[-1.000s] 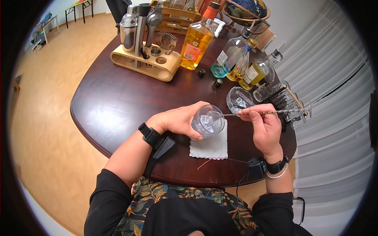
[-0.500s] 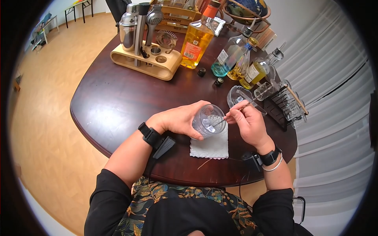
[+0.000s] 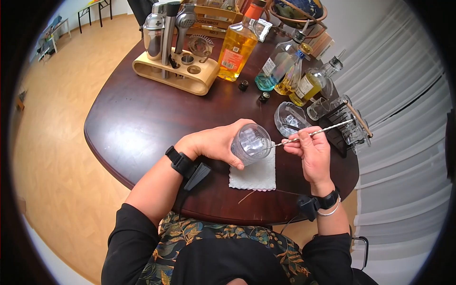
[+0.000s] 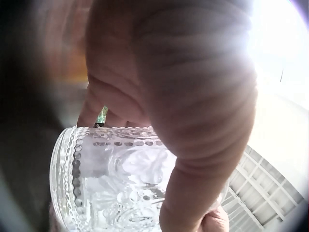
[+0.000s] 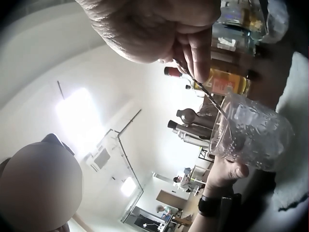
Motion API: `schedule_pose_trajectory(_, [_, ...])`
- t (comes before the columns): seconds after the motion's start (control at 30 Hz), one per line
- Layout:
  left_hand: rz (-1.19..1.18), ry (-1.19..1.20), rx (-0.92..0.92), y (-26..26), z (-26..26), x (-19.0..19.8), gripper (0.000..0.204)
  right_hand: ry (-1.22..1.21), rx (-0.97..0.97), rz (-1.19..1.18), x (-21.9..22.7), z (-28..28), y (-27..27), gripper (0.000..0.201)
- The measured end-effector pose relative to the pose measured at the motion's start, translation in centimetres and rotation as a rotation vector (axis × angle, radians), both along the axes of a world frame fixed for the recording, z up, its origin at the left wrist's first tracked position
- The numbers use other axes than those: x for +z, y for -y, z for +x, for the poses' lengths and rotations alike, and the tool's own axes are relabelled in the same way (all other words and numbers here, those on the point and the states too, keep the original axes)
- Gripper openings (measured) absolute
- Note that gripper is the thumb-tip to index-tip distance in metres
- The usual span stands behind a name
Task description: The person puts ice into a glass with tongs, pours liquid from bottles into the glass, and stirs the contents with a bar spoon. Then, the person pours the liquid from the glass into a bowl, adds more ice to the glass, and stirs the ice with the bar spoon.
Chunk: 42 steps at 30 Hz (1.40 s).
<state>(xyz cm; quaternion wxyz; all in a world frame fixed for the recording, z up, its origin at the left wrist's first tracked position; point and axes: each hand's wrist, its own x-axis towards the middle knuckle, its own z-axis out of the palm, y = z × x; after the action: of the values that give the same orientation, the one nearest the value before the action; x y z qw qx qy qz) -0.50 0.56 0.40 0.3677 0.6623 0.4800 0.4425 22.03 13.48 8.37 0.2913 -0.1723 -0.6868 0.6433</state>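
My left hand (image 3: 216,142) grips a clear patterned glass (image 3: 240,149) from its left side, thumb toward me, above a white cloth (image 3: 254,178). Ice (image 3: 255,140) lies inside the glass. In the left wrist view, beaded rows run round the glass (image 4: 120,179) beneath the thumb. My right hand (image 3: 316,154) pinches a twisted metal bar spoon (image 3: 330,128) between thumb and fingers. The spoon's lower end passes over the rim into the glass, and its upper end points to the far right. Through the wall of the glass (image 5: 260,130), the right wrist view shows ice.
A glass ice bowl (image 3: 289,116) stands beyond my right hand, with a black rack of glasses (image 3: 339,135) right of it. Farther back are an orange-labelled bottle (image 3: 235,50), several pourer bottles and a wooden bar-tool stand (image 3: 202,85). Two small black caps (image 3: 243,85) lie nearby.
My right hand moved left toward the glass, then back right, swinging the spoon's shaft round while its lower end stayed in the glass. The ice shifted. My left hand holds nearly the same place.
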Motion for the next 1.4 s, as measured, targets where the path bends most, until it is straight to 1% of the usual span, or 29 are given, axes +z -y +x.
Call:
schedule_pose_trajectory(0.13, [-0.021, 0.019, -0.011, 0.1, 0.1, 0.1, 0.110, -0.039, -0.025, 0.204, 1.9, 0.5, 1.1, 0.012])
schedule_pose_trajectory(0.23, [-0.033, 0.021, -0.012, 0.1, 0.1, 0.2, 0.110, -0.063, 0.024, 0.578, 3.1, 1.0, 1.9, 0.011])
schedule_pose_trajectory(0.27, [-0.038, 0.020, -0.012, 0.1, 0.1, 0.2, 0.110, -0.105, 0.071, 0.778, 3.1, 1.2, 1.3, 0.014])
schedule_pose_trajectory(0.37, [-0.037, -0.002, 0.014, 0.1, 0.1, 0.0, 0.110, -0.094, 0.276, 1.272, 4.6, 0.4, 1.7, 0.014])
schedule_pose_trajectory(0.4, [-0.031, 0.012, 0.010, 0.1, 0.2, 0.0, 0.110, -0.035, 0.348, 1.263, 4.2, 0.3, 1.4, 0.025])
schedule_pose_trajectory(0.5, [-0.028, 0.047, -0.001, 0.1, 0.2, 0.1, 0.109, 0.000, 0.396, 1.245, 3.0, -0.6, 1.3, 0.028])
schedule_pose_trajectory(0.53, [-0.036, 0.059, 0.004, 0.2, 0.2, 0.1, 0.109, -0.022, 0.395, 1.171, 2.3, -1.0, 0.7, 0.028])
schedule_pose_trajectory(0.57, [-0.048, 0.067, 0.007, 0.2, 0.3, 0.1, 0.108, -0.069, 0.297, 1.233, 1.9, -1.4, 0.5, 0.025])
schedule_pose_trajectory(0.63, [-0.013, -0.003, 0.026, 0.2, 0.3, 0.3, 0.105, 0.048, 0.193, 1.074, 2.3, -1.8, 0.5, 0.014])
schedule_pose_trajectory(0.73, [0.005, -0.044, 0.040, 0.1, 0.4, 0.1, 0.104, 0.150, 0.234, 0.812, 2.6, -1.8, 0.1, 0.002])
schedule_pose_trajectory(0.87, [-0.031, -0.053, 0.045, 0.1, 0.6, 0.7, 0.106, 0.199, 0.232, 0.227, 2.2, -1.5, 0.2, 0.013])
schedule_pose_trajectory(0.97, [-0.093, 0.045, 0.023, 0.2, 0.8, 0.9, 0.112, 0.130, 0.179, 0.030, 0.4, -1.7, -0.5, 0.014])
schedule_pose_trajectory(1.07, [-0.114, 0.073, 0.013, 0.5, 1.0, 1.6, 0.115, 0.085, 0.112, -0.049, 0.3, -1.3, -0.2, 0.014])
schedule_pose_trajectory(1.17, [-0.150, 0.139, 0.000, 0.5, 1.1, 1.5, 0.116, -0.009, 0.111, 0.099, 1.6, -0.9, 0.3, 0.013])
schedule_pose_trajectory(1.2, [-0.141, 0.119, 0.002, 0.5, 1.0, 1.5, 0.115, -0.007, 0.078, 0.147, 2.5, -0.6, 1.0, 0.008])
schedule_pose_trajectory(1.3, [-0.126, 0.057, 0.019, 0.3, 1.0, 1.4, 0.113, -0.016, 0.094, 0.911, 4.3, 0.2, 1.0, 0.006])
schedule_pose_trajectory(1.33, [-0.131, 0.030, 0.033, 0.4, 1.0, 1.5, 0.112, -0.110, 0.095, 1.112, 4.5, 0.2, 1.0, 0.015])
schedule_pose_trajectory(1.37, [-0.136, 0.002, 0.046, 0.5, 1.1, 1.6, 0.112, -0.139, 0.160, 1.191, 4.4, 0.0, 0.8, 0.019])
schedule_pose_trajectory(1.4, [-0.118, 0.000, 0.046, 0.5, 1.1, 1.8, 0.107, -0.169, 0.226, 1.268, 4.3, -0.2, 0.7, 0.022])
